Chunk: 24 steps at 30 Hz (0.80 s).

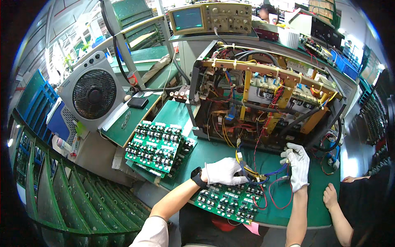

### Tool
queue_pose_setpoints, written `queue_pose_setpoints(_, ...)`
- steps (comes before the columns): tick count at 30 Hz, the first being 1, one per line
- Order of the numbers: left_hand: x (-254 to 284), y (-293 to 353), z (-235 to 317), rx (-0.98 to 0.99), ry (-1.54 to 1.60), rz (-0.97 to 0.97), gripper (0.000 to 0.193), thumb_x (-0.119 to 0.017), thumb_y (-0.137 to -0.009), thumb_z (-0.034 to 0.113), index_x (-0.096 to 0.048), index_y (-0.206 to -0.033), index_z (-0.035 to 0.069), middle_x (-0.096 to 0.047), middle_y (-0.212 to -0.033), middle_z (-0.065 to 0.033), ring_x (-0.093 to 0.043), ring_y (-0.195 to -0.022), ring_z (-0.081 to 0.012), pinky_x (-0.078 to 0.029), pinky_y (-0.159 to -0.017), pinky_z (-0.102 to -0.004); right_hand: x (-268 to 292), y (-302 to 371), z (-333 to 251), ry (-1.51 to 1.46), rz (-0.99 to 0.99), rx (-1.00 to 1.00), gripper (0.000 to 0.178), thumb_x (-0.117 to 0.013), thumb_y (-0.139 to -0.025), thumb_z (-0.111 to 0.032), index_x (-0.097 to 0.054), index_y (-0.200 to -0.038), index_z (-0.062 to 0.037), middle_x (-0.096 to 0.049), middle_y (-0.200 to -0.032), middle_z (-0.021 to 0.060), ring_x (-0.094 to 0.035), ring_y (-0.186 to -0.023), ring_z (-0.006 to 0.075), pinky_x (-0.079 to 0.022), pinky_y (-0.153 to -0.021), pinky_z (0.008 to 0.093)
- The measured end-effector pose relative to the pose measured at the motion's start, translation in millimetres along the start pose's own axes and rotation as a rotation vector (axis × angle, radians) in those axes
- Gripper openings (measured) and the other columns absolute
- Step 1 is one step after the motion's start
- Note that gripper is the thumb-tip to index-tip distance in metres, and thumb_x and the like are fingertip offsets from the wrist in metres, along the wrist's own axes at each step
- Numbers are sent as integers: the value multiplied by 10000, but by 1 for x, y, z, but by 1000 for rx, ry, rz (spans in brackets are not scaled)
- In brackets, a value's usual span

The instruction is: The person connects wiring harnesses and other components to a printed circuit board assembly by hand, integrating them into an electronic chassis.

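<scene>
A green circuit board (228, 201) crowded with small components lies near the bench's front edge. Over its back edge reaches my left hand (224, 171), in a white glove with a black watch (198, 178) at the wrist; its fingers close on a bundle of coloured wires (260, 178), though the exact grip is partly hidden. My right hand (298, 166), also gloved, is raised right of the board, fingers curled and pinching the end of blue wires (276, 171). A red wire (270, 196) loops between the board and this hand.
Behind my hands stands an opened machine chassis (263, 103) full of cables. Stacked circuit boards (154, 148) lie to the left, near a grey fan (94, 92). An oscilloscope (210, 19) sits on the shelf above. Another person's hand (330, 196) rests at the bench's right edge.
</scene>
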<state>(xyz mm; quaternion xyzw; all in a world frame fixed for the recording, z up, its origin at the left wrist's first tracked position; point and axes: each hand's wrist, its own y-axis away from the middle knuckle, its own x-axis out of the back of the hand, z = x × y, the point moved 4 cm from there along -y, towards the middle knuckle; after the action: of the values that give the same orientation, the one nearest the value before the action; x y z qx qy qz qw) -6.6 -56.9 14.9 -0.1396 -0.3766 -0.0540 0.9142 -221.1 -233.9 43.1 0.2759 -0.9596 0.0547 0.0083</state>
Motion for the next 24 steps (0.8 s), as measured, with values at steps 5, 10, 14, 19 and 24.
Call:
queue_pose_setpoints(5,-1,-1,-1,-20,-2,1,441,-664,-988,453,-704,-1160,49,-732,-919,-173,-713,-847,-376,-570,-758,-465,1,0,3,-87,14,70,361,-638,-1046,-201,-587,-1326,22,-745,-1004,166,-732,-784,203,-577,-773,312)
queue_pose_setpoints(10,-5,2,-6,-54,-8,34,409,-677,-981,423,-703,-1189,72,-712,-897,-183,-697,-827,-384,-559,-748,-470,-3,-1,-3,-38,-28,35,382,-630,-1051,-227,-564,-1320,35,-745,-1077,202,-766,-908,250,-578,-834,329)
queue_pose_setpoints(14,-4,0,-4,-53,-5,29,406,-679,-979,416,-703,-1207,81,-705,-890,-185,-689,-820,-388,-556,-746,-474,1,-2,5,-67,-2,39,372,-633,-1044,-237,-578,-1271,52,-747,-1068,224,-772,-920,270,-586,-858,343)
queue_pose_setpoints(19,-3,1,-4,-38,8,21,429,-677,-981,425,-700,-1225,73,-716,-863,-168,-706,-797,-365,-563,-732,-458,2,-3,6,-33,-21,46,404,-641,-1033,-274,-580,-1262,54,-735,-1089,227,-764,-937,275,-592,-886,357)
queue_pose_setpoints(24,-3,0,-2,-42,17,16,418,-668,-989,427,-701,-1187,60,-723,-845,-162,-717,-775,-357,-569,-715,-449,1,-2,5,-63,-17,75,442,-648,-1033,-298,-558,-1297,45,-725,-1090,218,-756,-941,275,-597,-890,371)
